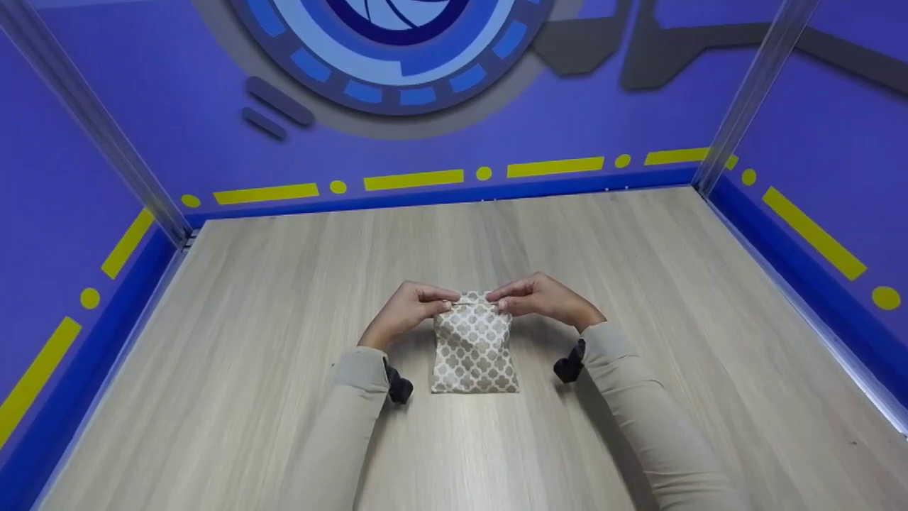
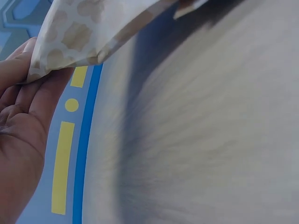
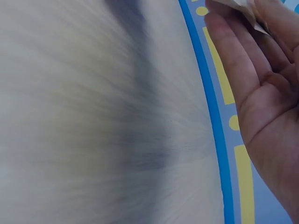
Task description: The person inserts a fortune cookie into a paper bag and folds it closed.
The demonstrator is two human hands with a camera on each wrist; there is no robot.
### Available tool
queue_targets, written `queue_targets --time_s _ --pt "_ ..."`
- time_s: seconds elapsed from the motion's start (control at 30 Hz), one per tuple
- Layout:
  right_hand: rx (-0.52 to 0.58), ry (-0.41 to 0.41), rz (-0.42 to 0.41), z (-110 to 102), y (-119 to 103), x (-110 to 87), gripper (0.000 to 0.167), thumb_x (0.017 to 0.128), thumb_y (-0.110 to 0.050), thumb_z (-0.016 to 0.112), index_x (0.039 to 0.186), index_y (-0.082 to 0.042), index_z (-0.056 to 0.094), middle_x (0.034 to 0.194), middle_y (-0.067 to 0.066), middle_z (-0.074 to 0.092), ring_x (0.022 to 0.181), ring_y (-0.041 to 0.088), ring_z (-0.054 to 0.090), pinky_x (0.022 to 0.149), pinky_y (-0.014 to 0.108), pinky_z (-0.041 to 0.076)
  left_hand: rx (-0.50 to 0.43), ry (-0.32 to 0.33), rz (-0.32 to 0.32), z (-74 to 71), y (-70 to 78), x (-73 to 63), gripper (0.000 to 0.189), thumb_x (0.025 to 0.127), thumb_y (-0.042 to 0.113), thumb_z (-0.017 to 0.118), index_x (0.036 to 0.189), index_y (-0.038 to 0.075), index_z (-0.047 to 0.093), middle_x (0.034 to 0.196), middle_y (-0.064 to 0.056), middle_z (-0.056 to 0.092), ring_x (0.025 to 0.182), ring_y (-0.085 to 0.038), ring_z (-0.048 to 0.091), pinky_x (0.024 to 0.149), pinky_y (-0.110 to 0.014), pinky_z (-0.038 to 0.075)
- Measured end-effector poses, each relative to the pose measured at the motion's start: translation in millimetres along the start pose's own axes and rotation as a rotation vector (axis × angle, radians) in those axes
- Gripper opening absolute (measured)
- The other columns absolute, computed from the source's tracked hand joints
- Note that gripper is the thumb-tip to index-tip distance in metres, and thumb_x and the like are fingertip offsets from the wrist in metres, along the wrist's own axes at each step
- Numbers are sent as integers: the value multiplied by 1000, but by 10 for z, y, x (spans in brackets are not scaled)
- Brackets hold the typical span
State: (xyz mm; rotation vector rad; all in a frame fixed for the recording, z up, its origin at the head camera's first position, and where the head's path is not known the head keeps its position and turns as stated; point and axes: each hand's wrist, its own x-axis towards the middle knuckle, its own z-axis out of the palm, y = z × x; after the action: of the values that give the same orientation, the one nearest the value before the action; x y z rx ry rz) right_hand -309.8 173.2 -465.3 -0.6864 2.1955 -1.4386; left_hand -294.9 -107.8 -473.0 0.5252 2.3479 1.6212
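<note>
A small paper bag with a tan and white quatrefoil pattern is in the middle of the table, its top edge folded over. My left hand pinches the upper left corner between thumb and fingers. At the upper right corner, my right hand pinches the fold the same way. In the left wrist view the bag's corner sits between thumb and fingers, raised over the table. The right wrist view shows only a sliver of the bag in the right hand. Whatever the bag may contain is hidden.
The wood-grain table reaches back to a purple wall with yellow dashes. Side walls with metal corner posts stand left and right. Black wrist devices hang below both sleeves.
</note>
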Motion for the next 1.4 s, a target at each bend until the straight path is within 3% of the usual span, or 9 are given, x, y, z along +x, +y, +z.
queue_targets --time_s 0.2,0.33,0.5,0.63,0.7,0.8,0.93,1.17,1.4 --pt "-20 102 -3 58 5 35 35 90 -32 68 115 -8 70 116 10 69 96 15 67 79 26 54 -21 56 17 21 42 -6 26 90 22 68 108 3 73 104 -12 72 89 -10 65 81 -25 52" --pt "-14 151 5 87 5 37 31 90 -30 67 114 -9 71 110 8 71 92 12 66 78 27 54 -5 92 32 57 49 4 23 90 19 67 105 3 74 105 -12 72 90 -11 66 82 -25 51" --pt "36 194 7 110 3 56 37 90 -20 66 124 -6 63 99 7 72 85 12 66 79 35 55 35 137 82 109 9 35 23 90 12 66 111 5 72 95 -8 72 75 -6 57 67 -19 45" --pt "18 229 29 143 -36 70 42 88 -15 65 129 -8 61 102 7 70 82 13 63 79 38 54 49 166 65 132 17 38 29 90 10 66 119 8 68 80 2 61 62 -6 43 56 -19 37" --pt "-4 252 39 163 -56 84 37 87 -16 66 124 -9 65 105 7 68 81 13 61 78 37 53 52 180 55 143 22 45 29 90 9 65 119 8 68 78 0 61 60 -7 41 55 -20 36" --pt "-21 278 38 197 -89 118 29 86 -18 70 113 -8 69 108 9 66 78 13 58 74 35 52 34 198 48 163 30 58 26 88 6 65 113 4 70 92 -8 71 66 -4 52 59 -18 42" --pt "-13 309 27 244 -113 175 28 83 -21 75 105 -4 68 105 11 67 75 11 59 67 26 51 14 206 47 190 48 76 21 87 4 65 107 1 71 102 -15 72 77 -6 62 67 -18 49" --pt "-31 319 -30 304 -144 213 29 83 -16 76 107 -1 71 107 17 67 71 8 61 63 19 49 -1 231 65 231 74 94 17 86 4 67 101 1 72 101 -13 72 89 -15 67 76 -23 52" --pt "-57 329 -35 347 -167 216 15 83 -17 75 93 -5 74 83 7 72 67 7 62 60 20 50 -55 220 82 280 76 74 12 85 9 72 95 6 75 94 -10 74 83 -18 69 70 -22 52"
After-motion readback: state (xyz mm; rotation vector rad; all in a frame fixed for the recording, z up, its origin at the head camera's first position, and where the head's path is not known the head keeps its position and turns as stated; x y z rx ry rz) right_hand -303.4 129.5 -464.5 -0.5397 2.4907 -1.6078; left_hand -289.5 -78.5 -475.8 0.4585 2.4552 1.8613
